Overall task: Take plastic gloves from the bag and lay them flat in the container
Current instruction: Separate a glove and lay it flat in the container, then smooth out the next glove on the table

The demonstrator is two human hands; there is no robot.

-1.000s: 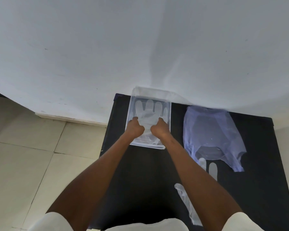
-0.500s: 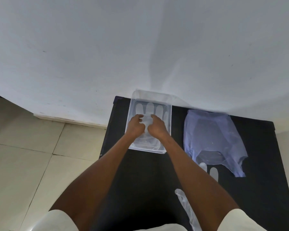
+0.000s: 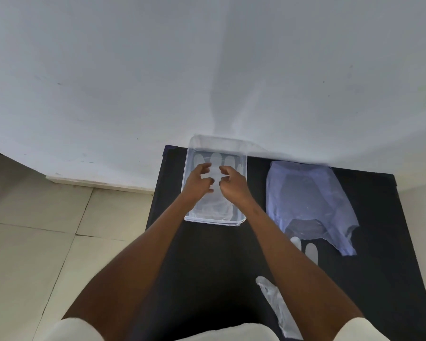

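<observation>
A clear plastic container stands on the black table against the wall. A translucent plastic glove lies flat inside it, fingers pointing to the far end. My left hand and my right hand hover over the glove's middle, fingers curled and spread, holding nothing that I can see. A pale blue plastic bag lies to the right of the container. Another glove lies on the table under my right forearm, its fingertips showing near the bag's mouth.
A white wall rises right behind the table. Beige floor tiles lie to the left of the table's left edge. My white sleeves show at the bottom of the view.
Both hands have slid from the glove's cuff end toward its fingers, then lifted slightly with fingers spreading apart. The glove stays flat in the container.
</observation>
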